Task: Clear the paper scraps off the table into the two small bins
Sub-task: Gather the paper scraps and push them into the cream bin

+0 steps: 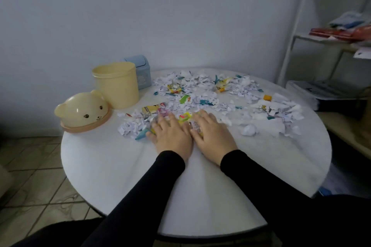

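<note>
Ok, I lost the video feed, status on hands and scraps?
Left hand, right hand open, flat on paper scraps. Yellow bin open, bear lid beside it. Nothing binned yet.

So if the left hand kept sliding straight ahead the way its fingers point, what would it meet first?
The left hand lies flat, fingers pointing away. Its fingertips already touch the paper scraps; straight on lies the pink and yellow wrapper clutter, then more white scraps. Depth is hard to judge.

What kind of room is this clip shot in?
Probably a home room: a small round white table against a plain wall, a tiled floor, and a white shelf unit holding folded cloth and papers.
</note>
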